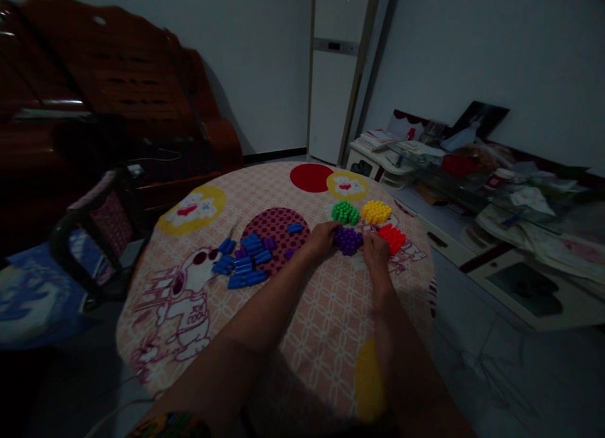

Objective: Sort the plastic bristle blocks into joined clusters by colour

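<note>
- Reddish-brown wooden sofa [127, 79] against the wall; a dark-framed chair [104, 195] stands in front of it.
- Blue pieces [243, 265] lie loosely grouped on the round, cloth-covered counter [302, 356], a few purple pieces [269, 243] among them.
- Left hand [325, 237]: the fingers are curled in at the left side of the purple cluster; I cannot tell whether its grip pinches a piece.
- Purple cluster [348, 241] sits packed together between the two hands, on the counter's right half.
- Green cluster [345, 212] lies just beyond the purple one.
- Right hand [376, 251]: fingers bent at the purple cluster's right side; how tightly its grip closes cannot be told.
- Yellow cluster [376, 212] lies right of the green.
- Red cluster [392, 239] is just beside the right hand.
</note>
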A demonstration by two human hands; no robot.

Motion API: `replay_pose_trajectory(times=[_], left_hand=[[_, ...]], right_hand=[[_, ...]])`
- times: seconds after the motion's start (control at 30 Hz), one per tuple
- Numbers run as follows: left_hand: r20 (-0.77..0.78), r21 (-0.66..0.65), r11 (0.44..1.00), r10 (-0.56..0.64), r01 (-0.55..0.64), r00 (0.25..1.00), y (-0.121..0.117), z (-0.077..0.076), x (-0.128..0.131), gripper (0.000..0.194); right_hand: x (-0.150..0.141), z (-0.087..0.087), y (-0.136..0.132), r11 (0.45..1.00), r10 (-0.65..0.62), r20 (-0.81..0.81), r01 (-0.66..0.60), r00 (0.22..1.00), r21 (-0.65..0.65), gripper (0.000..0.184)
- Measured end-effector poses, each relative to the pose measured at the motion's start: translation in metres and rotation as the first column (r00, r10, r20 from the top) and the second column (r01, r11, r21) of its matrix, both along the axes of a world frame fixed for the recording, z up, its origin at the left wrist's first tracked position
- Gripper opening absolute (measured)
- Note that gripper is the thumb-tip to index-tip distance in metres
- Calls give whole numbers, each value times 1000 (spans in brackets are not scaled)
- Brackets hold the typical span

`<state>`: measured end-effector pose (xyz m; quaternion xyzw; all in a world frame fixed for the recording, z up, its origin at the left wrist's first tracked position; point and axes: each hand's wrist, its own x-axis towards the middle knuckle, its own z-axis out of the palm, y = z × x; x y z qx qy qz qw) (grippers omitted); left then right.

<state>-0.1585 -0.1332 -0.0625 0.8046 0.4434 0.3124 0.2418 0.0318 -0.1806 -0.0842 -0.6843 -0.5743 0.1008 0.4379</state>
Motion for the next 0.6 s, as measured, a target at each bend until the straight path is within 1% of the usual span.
replay_pose_trajectory(times=[0.07, 0.13, 0.2, 0.27, 0.33, 0.4, 0.47, 0.5, 0.53, 0.6], left_hand=[[-14, 14, 999, 45, -45, 999, -3, 4, -2, 50], [-61, 18, 996, 84, -84, 995, -5, 12, -8, 50], [-141, 12, 995, 102, -101, 985, -7, 22, -20, 49], [-243, 15, 990, 137, -137, 960, -11, 34, -38, 47], [-358, 19, 975, 214, -222, 909, -14, 45, -63, 41], [-472, 17, 938, 312, -346, 824, -18, 51, -91, 33], [-556, 25, 894, 385, -448, 737, -21, 52, -118, 30], [-579, 21, 878, 400, -478, 710, -21, 49, -130, 28], [-572, 9, 873, 405, -488, 713, -21, 46, -140, 25], [-463, -21, 892, 391, -451, 795, -19, 37, -153, 20]], right_hand=[[1, 0, 0, 1000, 7, -6, -7, 1000, -5, 38], [1, -1, 0, 1000, 6, -14, -6, 1000, -7, 38], [2, -2, 0, 1000, 5, -20, -5, 1000, -4, 38], [1, -2, 1, 1000, 2, -18, -2, 1000, -10, 40], [1, -2, 1, 1000, -1, -10, 1, 1000, -19, 40], [1, -1, 0, 1000, -6, 1, 6, 1000, -14, 38], [0, 0, 0, 1000, -7, 5, 7, 1000, -3, 37], [0, 1, 0, 1000, -4, 2, 4, 1000, 0, 36], [0, 1, 0, 1000, 0, -3, 0, 1000, 0, 35], [0, 2, 0, 1000, 5, -12, -5, 1000, -2, 35]])
